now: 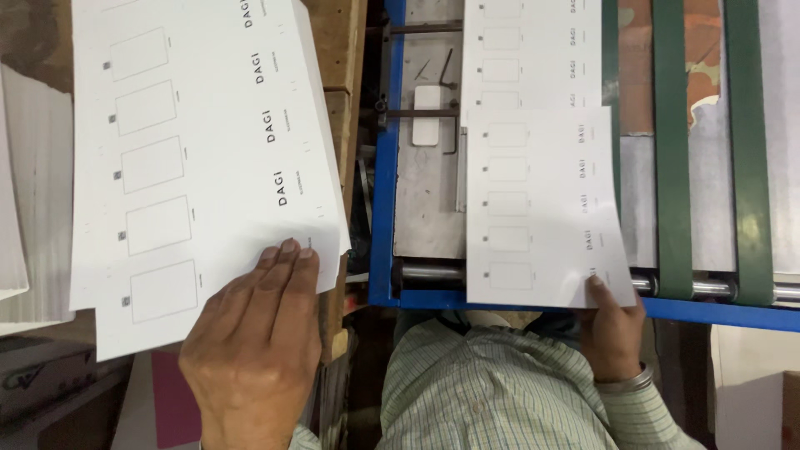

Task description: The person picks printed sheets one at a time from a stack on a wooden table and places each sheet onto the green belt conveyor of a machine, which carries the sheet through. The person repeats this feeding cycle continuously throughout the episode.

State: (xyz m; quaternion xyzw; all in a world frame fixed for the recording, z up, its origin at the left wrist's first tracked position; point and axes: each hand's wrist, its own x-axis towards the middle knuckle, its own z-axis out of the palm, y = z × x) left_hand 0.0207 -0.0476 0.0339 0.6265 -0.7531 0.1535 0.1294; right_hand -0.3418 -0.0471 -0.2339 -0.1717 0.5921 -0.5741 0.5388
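— What is each grip doing?

— The left hand [250, 350] is lying flat, fingers together and pressing on the near corner of the paper stack [200, 150], closed around nothing. The right hand [612, 329] is pinching the near right corner of a single printed sheet [542, 208], thumb on top.

— Where is that sheet lying?

— At about two o'clock from the shirt front, resting on the blue-framed machine [385, 167], overlapping a second sheet [533, 50] farther off at twelve o'clock. The stack is sitting at ten o'clock on a wooden bench [346, 50].

— How is the paper likely handling?

— I judge it light, thin and floppy, sliding easily; a corner or edge pinch suits it best.

— Counts?

— Two loose sheets on the machine, one stack, five outlined boxes showing on the near sheet, and two green belts [671, 150] running alongside at three o'clock.
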